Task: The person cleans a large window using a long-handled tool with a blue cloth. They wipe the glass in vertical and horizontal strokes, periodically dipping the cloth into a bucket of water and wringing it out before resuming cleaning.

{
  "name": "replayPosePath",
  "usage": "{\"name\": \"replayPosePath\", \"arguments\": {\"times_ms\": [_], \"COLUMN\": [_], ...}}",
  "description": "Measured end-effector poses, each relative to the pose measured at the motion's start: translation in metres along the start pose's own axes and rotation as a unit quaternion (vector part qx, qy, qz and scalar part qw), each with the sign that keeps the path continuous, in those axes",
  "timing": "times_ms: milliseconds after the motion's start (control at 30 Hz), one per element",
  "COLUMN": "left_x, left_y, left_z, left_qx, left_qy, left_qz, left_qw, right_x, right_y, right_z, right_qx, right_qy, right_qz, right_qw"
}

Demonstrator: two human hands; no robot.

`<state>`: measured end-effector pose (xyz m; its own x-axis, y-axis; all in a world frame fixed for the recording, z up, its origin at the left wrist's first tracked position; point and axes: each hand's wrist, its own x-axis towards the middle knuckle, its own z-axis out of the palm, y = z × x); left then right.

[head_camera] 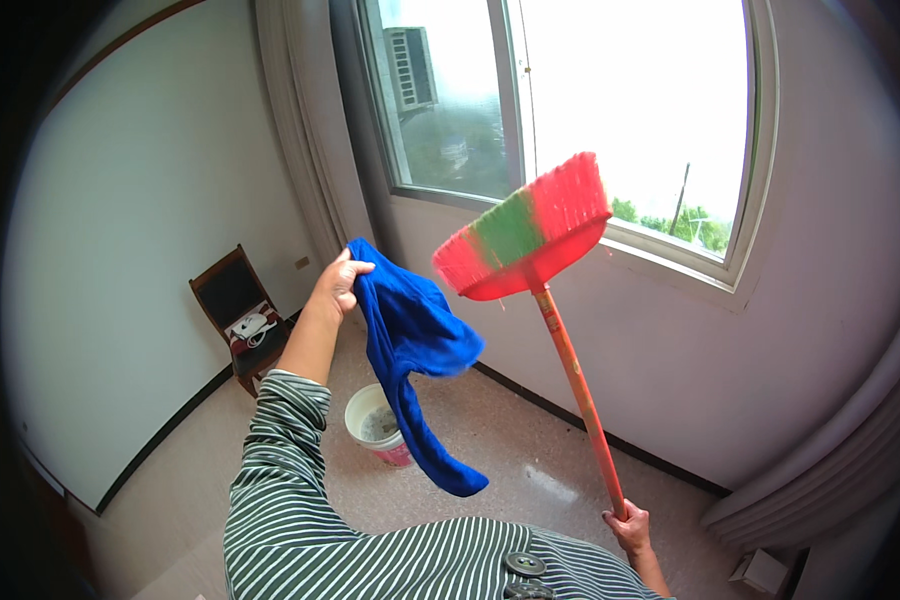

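My left hand (339, 279) is raised and pinches one corner of a blue cloth (412, 322). The cloth hangs down from it in folds, its long lower end curling to the right. Low on the right, my right hand (630, 526) is closed around the orange handle (581, 390) of a broom. The broom is held head up, with its red and green bristles (529, 217) in front of the window. A red plastic base joins the bristles to the handle. Cloth and broom head are apart, with a gap between them.
A white bucket (356, 420) holding cloudy liquid stands on the floor, partly behind the cloth. Against the left wall is a chair (232, 300) with a white corded item (251, 326) on its seat. A sliding window (450, 142) and curtains (300, 112) are ahead; a small box (761, 571) lies lower right.
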<state>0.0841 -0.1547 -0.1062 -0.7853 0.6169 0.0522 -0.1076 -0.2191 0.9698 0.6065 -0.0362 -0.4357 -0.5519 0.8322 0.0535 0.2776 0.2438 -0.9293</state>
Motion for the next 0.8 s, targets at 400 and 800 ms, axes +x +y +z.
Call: {"name": "replayPosePath", "arguments": {"times_ms": [400, 800], "left_x": [0.003, -0.044], "left_y": [0.061, 0.132], "left_z": [0.029, 0.081], "left_qx": [0.04, 0.183], "left_qy": [-0.11, -0.255], "left_qz": [0.137, 0.395], "left_qw": [0.984, 0.864], "right_x": [-0.024, -0.002], "right_y": [0.012, 0.011], "right_z": [0.018, 0.049], "right_qx": [0.034, -0.161], "right_qy": [-0.098, -0.112], "right_qz": [0.06, 0.0], "right_qw": [0.993, 0.98]}}
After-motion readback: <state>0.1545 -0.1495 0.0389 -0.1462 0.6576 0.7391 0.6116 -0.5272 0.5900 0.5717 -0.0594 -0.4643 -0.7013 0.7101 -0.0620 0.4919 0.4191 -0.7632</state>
